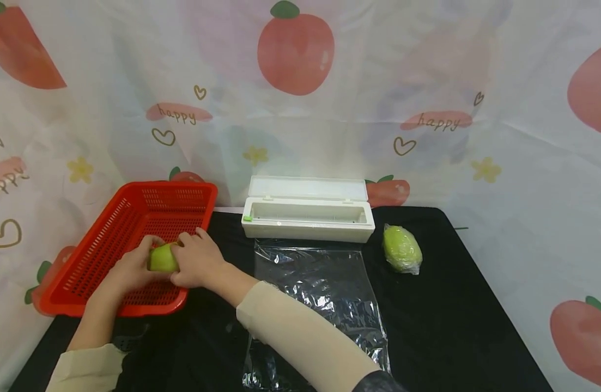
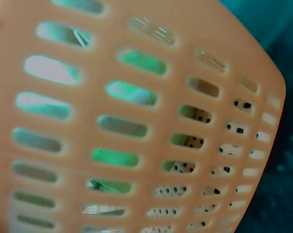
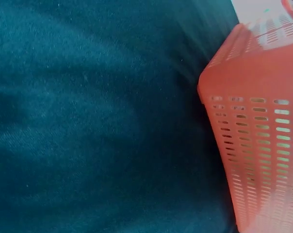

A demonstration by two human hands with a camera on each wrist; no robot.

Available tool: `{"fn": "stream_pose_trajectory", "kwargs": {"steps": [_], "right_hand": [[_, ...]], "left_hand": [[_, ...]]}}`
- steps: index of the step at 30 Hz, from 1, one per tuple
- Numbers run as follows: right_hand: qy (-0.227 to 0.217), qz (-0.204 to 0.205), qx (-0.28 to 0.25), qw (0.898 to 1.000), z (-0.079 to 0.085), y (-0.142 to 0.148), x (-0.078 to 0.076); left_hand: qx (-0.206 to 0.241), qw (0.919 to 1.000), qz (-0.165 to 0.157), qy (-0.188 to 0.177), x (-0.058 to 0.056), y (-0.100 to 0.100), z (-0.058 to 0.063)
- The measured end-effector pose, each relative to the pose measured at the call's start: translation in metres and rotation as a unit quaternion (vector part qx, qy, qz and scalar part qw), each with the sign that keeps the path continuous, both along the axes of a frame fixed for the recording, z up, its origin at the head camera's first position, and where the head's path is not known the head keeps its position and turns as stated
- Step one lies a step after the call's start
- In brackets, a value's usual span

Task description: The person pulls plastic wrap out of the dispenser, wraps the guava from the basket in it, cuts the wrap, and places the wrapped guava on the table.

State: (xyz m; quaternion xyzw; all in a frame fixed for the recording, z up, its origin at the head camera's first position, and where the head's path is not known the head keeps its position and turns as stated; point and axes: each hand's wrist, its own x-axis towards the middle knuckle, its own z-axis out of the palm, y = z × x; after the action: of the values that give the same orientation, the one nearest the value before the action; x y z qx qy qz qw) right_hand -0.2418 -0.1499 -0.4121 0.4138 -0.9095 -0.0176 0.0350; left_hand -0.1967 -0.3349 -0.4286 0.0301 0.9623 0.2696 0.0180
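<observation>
Over the front right part of the red plastic basket, both hands hold a green apple between them. The left hand grips it from the left, its thumb along the near side. From the right, the right hand curls its fingers over the apple's other side. The fingers hide much of the fruit. Close up, the slotted basket wall fills most of the left wrist view. A basket side also stands at the right of the right wrist view; neither wrist view shows the hands.
A sheet of clear plastic film lies on the black tablecloth, partly under the right forearm. Behind it stands a white film dispenser box, lid raised. To the right sits a film-wrapped green fruit. A printed curtain hangs at the back.
</observation>
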Motion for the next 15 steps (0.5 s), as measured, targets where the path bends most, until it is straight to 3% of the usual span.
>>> {"fn": "stream_pose_trajectory", "kwargs": {"steps": [2, 6, 10, 15], "right_hand": [[-0.008, 0.001, -0.031, 1.0, -0.001, 0.002, 0.0], [-0.033, 0.02, -0.118, 0.992, -0.004, 0.01, 0.0], [-0.051, 0.038, -0.214, 0.975, -0.002, 0.018, 0.002], [-0.063, 0.054, -0.29, 0.953, 0.006, 0.031, 0.006]], "left_hand": [[0.004, 0.9998, -0.001, 0.018, 0.003, -0.001, 0.002], [0.016, 0.995, 0.009, 0.098, 0.013, -0.005, 0.009], [0.02, 0.985, 0.015, 0.171, 0.022, -0.002, 0.021], [0.018, 0.9724, 0.032, 0.231, 0.032, 0.019, 0.041]]}}
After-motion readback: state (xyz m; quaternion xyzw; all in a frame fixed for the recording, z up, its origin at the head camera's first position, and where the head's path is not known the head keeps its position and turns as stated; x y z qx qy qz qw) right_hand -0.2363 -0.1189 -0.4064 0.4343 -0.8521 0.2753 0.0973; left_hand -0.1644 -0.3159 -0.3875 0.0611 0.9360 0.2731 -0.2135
